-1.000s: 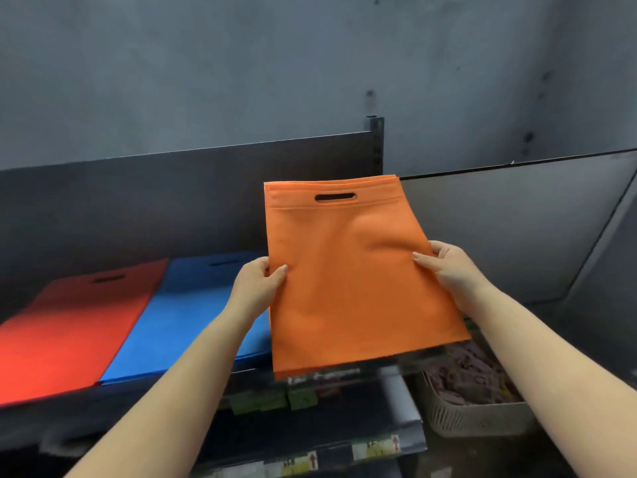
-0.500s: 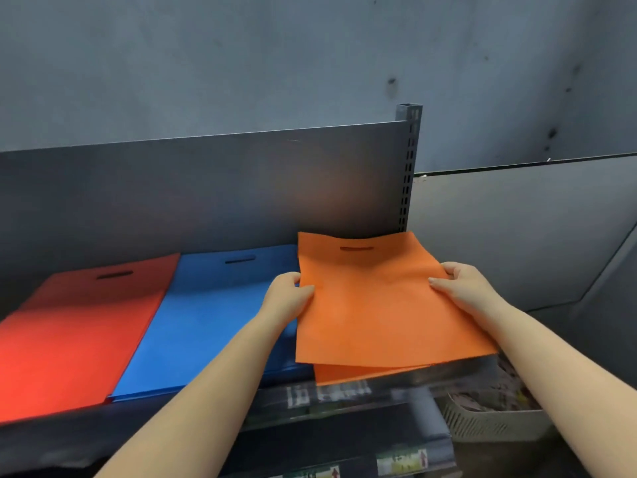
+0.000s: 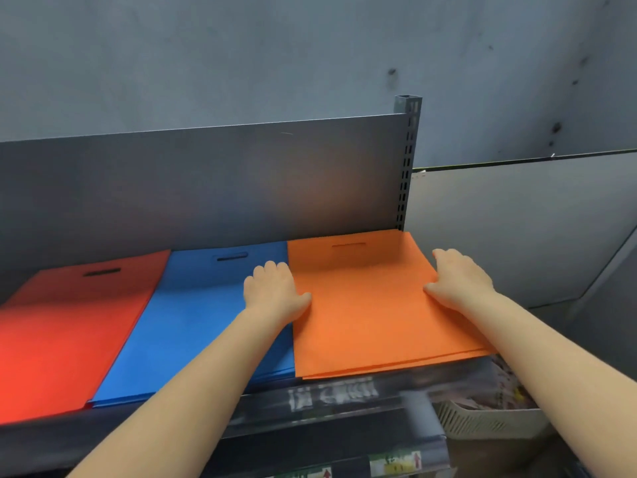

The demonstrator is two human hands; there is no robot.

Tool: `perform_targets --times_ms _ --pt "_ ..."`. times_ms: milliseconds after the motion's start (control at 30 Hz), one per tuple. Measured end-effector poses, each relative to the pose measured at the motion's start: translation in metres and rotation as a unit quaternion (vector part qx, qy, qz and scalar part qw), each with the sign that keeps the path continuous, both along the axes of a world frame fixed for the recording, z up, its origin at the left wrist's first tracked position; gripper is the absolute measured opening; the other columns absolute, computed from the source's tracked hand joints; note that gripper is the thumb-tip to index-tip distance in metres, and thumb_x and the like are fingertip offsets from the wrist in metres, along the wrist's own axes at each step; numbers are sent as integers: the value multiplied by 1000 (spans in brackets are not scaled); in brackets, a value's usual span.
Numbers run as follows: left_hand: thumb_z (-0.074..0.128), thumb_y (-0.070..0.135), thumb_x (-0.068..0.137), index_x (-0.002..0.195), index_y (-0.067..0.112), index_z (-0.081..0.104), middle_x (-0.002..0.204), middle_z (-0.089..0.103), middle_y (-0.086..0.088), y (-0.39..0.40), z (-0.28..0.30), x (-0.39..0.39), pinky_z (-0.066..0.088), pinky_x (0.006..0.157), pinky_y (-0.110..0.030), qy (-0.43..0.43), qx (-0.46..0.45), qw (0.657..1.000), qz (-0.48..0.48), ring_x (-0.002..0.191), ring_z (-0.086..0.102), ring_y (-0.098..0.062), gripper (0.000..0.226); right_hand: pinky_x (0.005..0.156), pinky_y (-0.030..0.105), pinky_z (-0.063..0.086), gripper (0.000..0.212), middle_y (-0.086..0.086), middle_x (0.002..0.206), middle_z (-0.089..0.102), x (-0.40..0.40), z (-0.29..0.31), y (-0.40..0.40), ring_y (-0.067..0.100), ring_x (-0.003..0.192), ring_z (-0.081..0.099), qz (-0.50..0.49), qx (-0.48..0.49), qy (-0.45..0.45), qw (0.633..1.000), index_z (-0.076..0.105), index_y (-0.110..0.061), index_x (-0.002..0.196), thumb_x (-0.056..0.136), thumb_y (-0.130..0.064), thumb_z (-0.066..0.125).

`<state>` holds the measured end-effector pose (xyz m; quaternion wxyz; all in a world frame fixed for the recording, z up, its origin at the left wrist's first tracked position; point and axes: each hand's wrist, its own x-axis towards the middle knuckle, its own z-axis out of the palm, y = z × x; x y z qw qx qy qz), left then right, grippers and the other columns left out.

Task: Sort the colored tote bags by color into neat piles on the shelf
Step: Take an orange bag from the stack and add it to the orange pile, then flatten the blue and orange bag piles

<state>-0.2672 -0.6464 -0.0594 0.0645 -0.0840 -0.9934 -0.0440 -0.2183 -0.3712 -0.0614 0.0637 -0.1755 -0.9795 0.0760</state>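
Nearest the camera: two bare forearms reach up and forward onto the shelf (image 3: 344, 405). Front lip of the shelf carries blurred label strips, unreadable.

Lower right, below shelf level: a pale slotted basket (image 3: 489, 422) with some contents, too blurred to identify.

Left hand (image 3: 272, 291) sits at the left edge of the orange bag pile (image 3: 372, 305), right on the seam with the blue bag pile (image 3: 193, 319). Thumb lies on top of the orange fabric, fingers are curled at the pile's edge (knuckles up; cannot tell if the fingertips go under the fabric). It grips that edge.

Right hand (image 3: 458, 281) is on the right side of the same orange pile. Thumb points inward flat on the top bag, fingers reach along the right edge toward the back. Looks like a light hold on the edge, fingers only partly bent.

Orange pile lies flat at the right end of the shelf, handle slot at the far end, several layered edges visible at the front, slightly staggered. It overhangs the shelf front a little.

Blue pile lies flat just left of it, touching or nearly so. Red bag pile (image 3: 69, 332) is left of the blue, edges touching, running out of view at the left.

Behind the piles: grey back panel (image 3: 206, 188), slotted upright post (image 3: 406, 160) at its right end, then a grey concrete wall (image 3: 241, 53).
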Motion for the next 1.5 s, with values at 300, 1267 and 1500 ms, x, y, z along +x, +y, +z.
perform_targets --times_ms 300,1267,1500 --pt "46 50 89 118 18 49 117 53 -1 99 57 4 32 83 -36 205 -40 945 -250 108 47 -25 43 89 36 32 44 0 131 44 52 41 36 22 120 41 5 303 65 951 40 -20 130 90 -39 45" --pt "43 46 93 131 23 46 133 51 4 584 21 255 34 93 -33 117 29 685 -718 121 46 -21 44 94 38 41 50 3 138 47 472 23 324 24 123 43 -557 64 1 828 41 -18 140 97 -45 42" --pt "39 46 96 131 23 46 132 51 3 642 1 269 32 97 -34 74 22 659 -749 123 44 -23 43 65 31 43 37 5 100 53 482 14 363 21 85 54 -641 -131 108 748 56 -9 103 95 -44 49"
